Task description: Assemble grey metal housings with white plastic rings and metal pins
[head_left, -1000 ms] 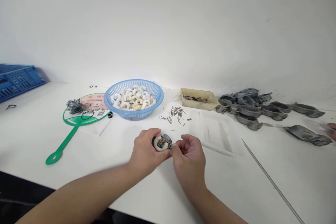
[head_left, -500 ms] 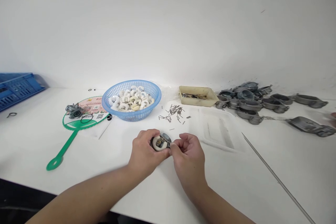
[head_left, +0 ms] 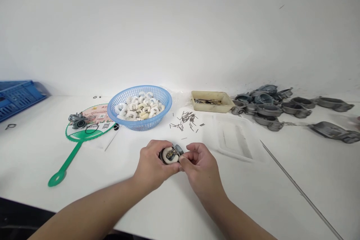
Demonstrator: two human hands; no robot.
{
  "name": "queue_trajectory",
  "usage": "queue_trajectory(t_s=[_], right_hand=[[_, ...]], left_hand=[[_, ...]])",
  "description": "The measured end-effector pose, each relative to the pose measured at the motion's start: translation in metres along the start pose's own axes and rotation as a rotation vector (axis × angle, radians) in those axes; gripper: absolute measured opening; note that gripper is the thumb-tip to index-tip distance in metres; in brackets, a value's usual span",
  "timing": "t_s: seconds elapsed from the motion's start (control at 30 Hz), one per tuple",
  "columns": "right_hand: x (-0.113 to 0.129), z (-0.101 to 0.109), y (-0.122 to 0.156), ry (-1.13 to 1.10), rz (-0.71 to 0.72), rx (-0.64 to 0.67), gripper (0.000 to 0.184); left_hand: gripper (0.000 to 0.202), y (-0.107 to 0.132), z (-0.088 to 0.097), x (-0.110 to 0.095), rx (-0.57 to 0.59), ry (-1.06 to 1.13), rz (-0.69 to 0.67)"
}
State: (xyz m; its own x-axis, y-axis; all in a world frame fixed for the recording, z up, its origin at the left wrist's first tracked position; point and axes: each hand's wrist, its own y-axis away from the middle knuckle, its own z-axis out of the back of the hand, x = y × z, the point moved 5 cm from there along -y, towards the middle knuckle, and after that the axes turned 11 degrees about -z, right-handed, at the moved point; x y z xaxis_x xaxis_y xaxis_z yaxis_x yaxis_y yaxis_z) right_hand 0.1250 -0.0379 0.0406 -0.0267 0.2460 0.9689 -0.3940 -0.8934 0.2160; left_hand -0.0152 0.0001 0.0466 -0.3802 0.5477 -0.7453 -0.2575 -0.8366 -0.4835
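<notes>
Here your left hand [head_left: 152, 165] and right hand [head_left: 201, 169] clasp a round part [head_left: 170, 155]; the blue basket [head_left: 140, 126] behind holds white rings [head_left: 139, 107].

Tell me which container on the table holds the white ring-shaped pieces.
The round blue plastic mesh basket, left of centre. The shallow beige rectangular tray to its right holds only thin dark metal bits.
</notes>
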Motion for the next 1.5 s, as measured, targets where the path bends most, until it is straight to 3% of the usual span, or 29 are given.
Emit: queue_trajectory(t_s=[0.23, 0.4, 0.77, 1.2, 1.33, 1.5], right_hand=[[0.002, -0.001, -0.01, 0.175, 0.117, 0.155, 0.016], [0.007, -0.001, -0.01, 0.322, 0.32, 0.112, 0.007], [0.012, 0.0, -0.019, 0.348, 0.469, 0.136, 0.008], [0.017, -0.003, -0.012, 0.277, 0.41, 0.126, 0.008], [0.015, -0.002, -0.016, 0.322, 0.39, 0.125, 0.008], [0.017, -0.001, -0.023, 0.461, 0.471, 0.21, 0.025]], left_hand=[[0.049, -0.006, 0.001, 0.011, 0.104, 0.094, 0.04], [0.046, -0.009, 0.003, 0.01, 0.136, 0.117, -0.008], [0.025, -0.014, 0.005, 0.007, 0.122, 0.22, -0.13], [0.018, -0.015, 0.012, -0.016, 0.075, 0.01, -0.297], [0.017, -0.016, 0.012, -0.016, 0.077, 0.0, -0.249], [0.022, -0.016, 0.011, -0.011, 0.13, 0.037, -0.157]])
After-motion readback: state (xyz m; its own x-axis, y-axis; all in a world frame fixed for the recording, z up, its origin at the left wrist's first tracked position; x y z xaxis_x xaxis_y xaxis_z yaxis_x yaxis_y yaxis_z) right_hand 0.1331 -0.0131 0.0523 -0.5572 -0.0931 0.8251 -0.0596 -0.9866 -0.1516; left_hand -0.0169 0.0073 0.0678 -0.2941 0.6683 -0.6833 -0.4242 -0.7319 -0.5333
